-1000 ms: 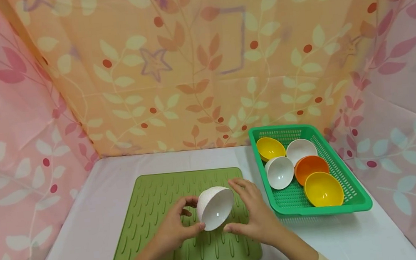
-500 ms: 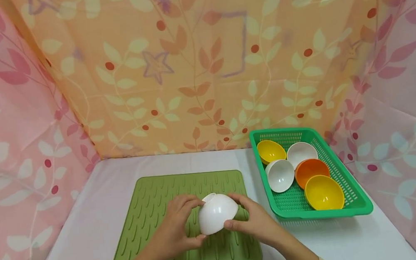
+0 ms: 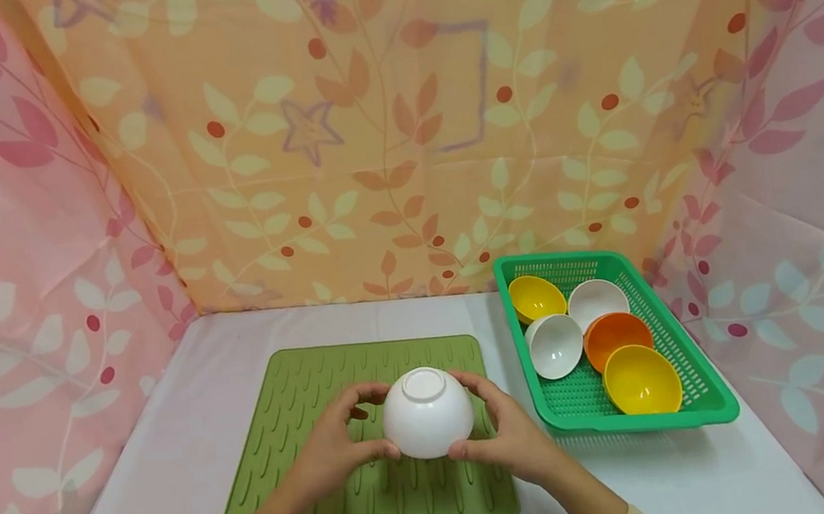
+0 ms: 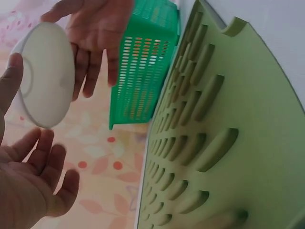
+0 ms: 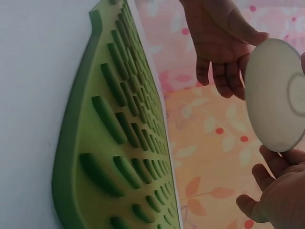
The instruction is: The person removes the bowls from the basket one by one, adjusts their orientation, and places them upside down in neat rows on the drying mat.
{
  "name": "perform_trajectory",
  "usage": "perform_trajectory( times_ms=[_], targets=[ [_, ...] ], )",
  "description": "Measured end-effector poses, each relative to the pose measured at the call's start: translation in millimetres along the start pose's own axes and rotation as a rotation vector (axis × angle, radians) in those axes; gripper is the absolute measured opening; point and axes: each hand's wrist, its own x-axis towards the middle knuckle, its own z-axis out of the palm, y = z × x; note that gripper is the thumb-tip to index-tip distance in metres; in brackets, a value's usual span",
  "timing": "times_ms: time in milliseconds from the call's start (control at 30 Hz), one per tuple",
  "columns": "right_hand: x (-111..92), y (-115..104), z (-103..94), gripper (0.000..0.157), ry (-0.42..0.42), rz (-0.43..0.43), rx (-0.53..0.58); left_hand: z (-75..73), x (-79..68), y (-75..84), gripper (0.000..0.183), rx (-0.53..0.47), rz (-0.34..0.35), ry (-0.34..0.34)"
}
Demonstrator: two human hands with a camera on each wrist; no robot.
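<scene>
Bowl (image 3: 429,425), white and upside down, is above the ribbed green mat (image 3: 407,510), midway between left hand (image 3: 337,446) and right hand (image 3: 511,436); both hands' fingers hold its opposite sides, neither nearer.

Room beyond held bowl (image 3: 430,422), basket (image 3: 575,398) blocking right
</scene>
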Motion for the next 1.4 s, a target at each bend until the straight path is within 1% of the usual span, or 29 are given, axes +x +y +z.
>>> perform_trajectory(
  times_ms=[67, 100, 200, 300, 367, 467, 533, 733, 833, 933, 1067, 1233, 1333, 1400],
  targets=[
    [1, 1, 1.5, 0.083, 0.006, -0.024, -0.012, -3.3, 1.2, -0.4, 0.076, -0.024, -0.023, -0.03],
    [1, 2, 2.2, 0.084, 0.011, -0.035, -0.025, -4.9, 1.9, -0.6, 0.075, -0.031, -0.021, -0.043],
    [2, 3, 4.8, 0.086, 0.036, -0.057, -0.069, -10.2, 3.6, -1.1, 0.075, -0.022, 0.001, -0.07],
    [7, 2, 10.2, 0.088, 0.046, -0.055, -0.102, -18.1, 5.0, -3.5, 0.072, -0.014, 0.046, -0.084],
    [14, 0, 15.8, 0.09, 0.049, -0.046, -0.122, -26.3, 6.1, -7.2, 0.069, -0.015, 0.074, -0.086],
    [29, -1, 26.9, 0.091, 0.049, -0.033, -0.161, -43.1, 8.6, -15.6, 0.068, 0.011, 0.121, -0.084],
    [42, -2, 35.2, 0.092, 0.046, -0.033, -0.183, -56.5, 10.4, -21.8, 0.068, 0.038, 0.127, -0.083],
    [85, -2, 59.8, 0.094, 0.02, -0.03, -0.24, -95.3, 16.4, -44.2, 0.068, 0.145, 0.073, -0.066],
    [107, 2, 71.4, 0.097, 0.005, -0.033, -0.278, -112.5, 20.6, -58.1, 0.068, 0.181, 0.073, -0.062],
    [129, 8, 84.1, 0.099, -0.007, -0.037, -0.338, -129.2, 24.8, -73.9, 0.07, 0.198, 0.07, -0.061],
    [158, 17, 103.2, 0.1, -0.022, -0.029, -0.397, -149.0, 28.9, -99.0, 0.07, 0.237, 0.017, -0.063],
    [186, 34, 127.7, 0.1, -0.026, 0.004, -0.478, -167.4, 32.4, -127.3, 0.071, 0.224, -0.069, -0.096],
    [198, 43, 139.1, 0.098, -0.03, 0.021, -0.539, -173.3, 33.2, -142.6, 0.073, 0.21, -0.119, -0.106],
    [203, 49, 145.4, 0.096, -0.033, 0.035, -0.585, -174.7, 32.4, -150.8, 0.074, 0.21, -0.152, -0.109]
  ],
)
